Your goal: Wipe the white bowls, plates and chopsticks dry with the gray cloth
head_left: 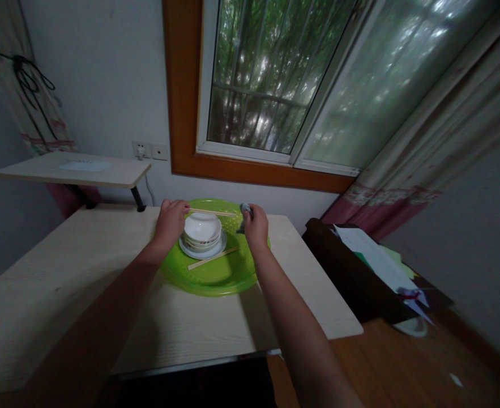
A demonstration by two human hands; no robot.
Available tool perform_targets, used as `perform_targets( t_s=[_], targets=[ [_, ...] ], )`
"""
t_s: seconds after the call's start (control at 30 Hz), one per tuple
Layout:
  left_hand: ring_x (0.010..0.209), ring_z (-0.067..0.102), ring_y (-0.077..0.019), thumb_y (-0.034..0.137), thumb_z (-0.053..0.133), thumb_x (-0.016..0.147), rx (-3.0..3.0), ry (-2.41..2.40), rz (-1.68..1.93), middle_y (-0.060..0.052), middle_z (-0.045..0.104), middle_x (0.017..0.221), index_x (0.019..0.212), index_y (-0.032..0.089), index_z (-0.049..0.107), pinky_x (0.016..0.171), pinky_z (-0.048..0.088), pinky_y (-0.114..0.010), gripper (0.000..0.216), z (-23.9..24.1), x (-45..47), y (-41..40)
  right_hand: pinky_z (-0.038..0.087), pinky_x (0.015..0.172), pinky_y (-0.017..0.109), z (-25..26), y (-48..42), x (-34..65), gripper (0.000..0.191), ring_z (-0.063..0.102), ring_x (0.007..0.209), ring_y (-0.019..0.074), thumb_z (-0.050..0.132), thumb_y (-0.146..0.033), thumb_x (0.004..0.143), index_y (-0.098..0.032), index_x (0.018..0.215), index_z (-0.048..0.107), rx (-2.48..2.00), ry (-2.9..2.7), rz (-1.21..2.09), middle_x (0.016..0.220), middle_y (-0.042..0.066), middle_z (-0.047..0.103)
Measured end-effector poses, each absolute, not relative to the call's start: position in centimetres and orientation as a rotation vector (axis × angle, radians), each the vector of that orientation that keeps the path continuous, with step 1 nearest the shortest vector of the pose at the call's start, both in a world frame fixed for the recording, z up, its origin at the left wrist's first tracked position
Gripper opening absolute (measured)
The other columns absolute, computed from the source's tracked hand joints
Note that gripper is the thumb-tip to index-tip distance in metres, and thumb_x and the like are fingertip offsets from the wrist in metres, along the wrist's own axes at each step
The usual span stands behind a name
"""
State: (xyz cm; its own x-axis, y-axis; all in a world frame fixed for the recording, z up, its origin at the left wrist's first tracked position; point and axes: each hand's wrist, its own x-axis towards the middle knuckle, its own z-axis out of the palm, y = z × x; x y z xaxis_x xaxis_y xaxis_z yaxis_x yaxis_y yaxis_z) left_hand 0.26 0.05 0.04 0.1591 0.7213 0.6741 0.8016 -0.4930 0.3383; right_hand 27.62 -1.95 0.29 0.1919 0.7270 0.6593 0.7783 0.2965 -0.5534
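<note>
My left hand (pixel 171 222) is closed on one end of a pair of chopsticks (pixel 213 213), which stretch to the right above the far part of a round green tray (pixel 210 292). A bunched grey cloth (pixel 246 209) is gripped in my right hand (pixel 256 228), over the tray's right side. The cloth is apart from the tips of the chopsticks. Between my hands, a stack of white bowls (pixel 203 228) rests on a white plate (pixel 220 250) in the tray. In front of the plate lie more chopsticks (pixel 212 259), slanting up to the right.
The tray stands on a pale wooden table (pixel 199 331). At the back left is a raised shelf (pixel 122 174) with a paper (pixel 85 165) on it. A dark cabinet (pixel 343 266) topped with papers (pixel 372 252) stands right of the table. A window (pixel 270 85) is behind.
</note>
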Motion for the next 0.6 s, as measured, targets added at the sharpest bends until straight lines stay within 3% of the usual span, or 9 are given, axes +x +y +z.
perform_targets(
  t_s=[0.27, 0.47, 0.6],
  targets=[
    [0.099, 0.058, -0.0261, 0.024, 0.048, 0.094, -2.588, -1.276, -1.058, -0.009, 0.071, 0.099, 0.097, 0.019, 0.068, 0.091, 0.046, -0.040, 0.021, -0.4, 1.5, -0.3, 0.043, 0.100, 0.036, 1.6, -3.3, 25.2, 0.025, 0.056, 0.111, 0.0231, 0.052, -0.028, 0.097, -0.020, 0.118, 0.062, -1.180, -1.839, -0.041, 0.116, 0.011, 0.065],
    [0.098, 0.062, -0.0245, 0.024, 0.050, 0.093, -2.703, -1.168, -1.071, -0.009, 0.071, 0.098, 0.095, 0.018, 0.069, 0.091, 0.048, -0.039, 0.020, -0.1, 1.8, -0.6, 0.041, 0.106, 0.038, 1.4, -4.1, 23.8, 0.034, 0.052, 0.123, 0.0240, 0.068, -0.038, 0.089, -0.018, 0.115, 0.062, -1.054, -2.090, 0.013, 0.131, 0.014, 0.058],
    [0.097, 0.063, -0.0227, 0.023, 0.049, 0.093, -2.714, -1.213, -1.162, -0.007, 0.072, 0.097, 0.094, 0.020, 0.069, 0.092, 0.048, -0.038, 0.020, 0.4, 1.8, -0.9, 0.040, 0.104, 0.038, 1.7, -4.5, 23.8, 0.024, 0.054, 0.117, 0.0229, 0.059, -0.039, 0.095, -0.020, 0.107, 0.068, -1.078, -2.171, -0.019, 0.121, 0.010, 0.065]
  ],
)
